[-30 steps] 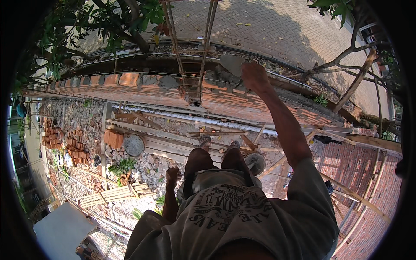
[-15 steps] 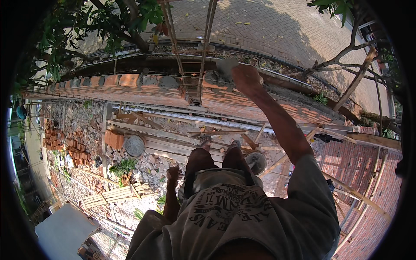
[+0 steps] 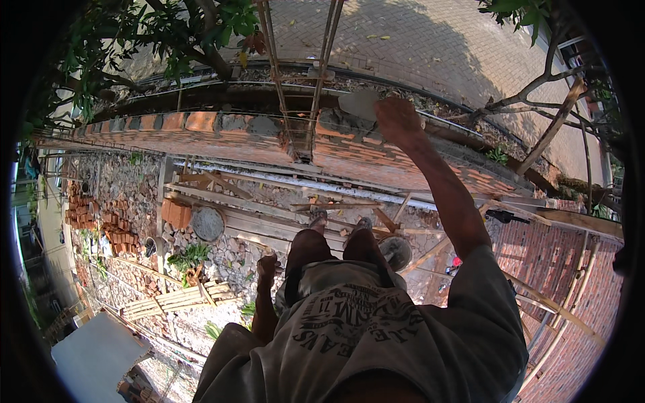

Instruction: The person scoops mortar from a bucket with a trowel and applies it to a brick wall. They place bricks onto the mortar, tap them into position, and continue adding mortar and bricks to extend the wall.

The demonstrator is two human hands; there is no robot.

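Observation:
My right hand (image 3: 400, 121) reaches out to the top of a brick wall (image 3: 376, 158). It is closed around a trowel (image 3: 359, 104), whose grey blade points left above the wall's top course. Grey mortar (image 3: 262, 125) lies along that top, left of a gap with upright reinforcing bars (image 3: 277, 74). My left hand (image 3: 267, 263) hangs low beside my left leg, its fingers curled. Whether anything is inside those fingers cannot be made out.
My feet are on wooden planks (image 3: 255, 225). A round pan of mortar (image 3: 207, 224) and bricks (image 3: 177, 212) stand left; a bucket (image 3: 396, 253) stands right. Rubble, stacked bricks (image 3: 121, 236) and bamboo poles (image 3: 168, 302) lie below. Tree branches (image 3: 531, 104) hang beyond the wall.
My right hand and the trowel have shifted slightly to the right along the wall top. A red object now shows below, beside my right sleeve. My left hand has barely moved.

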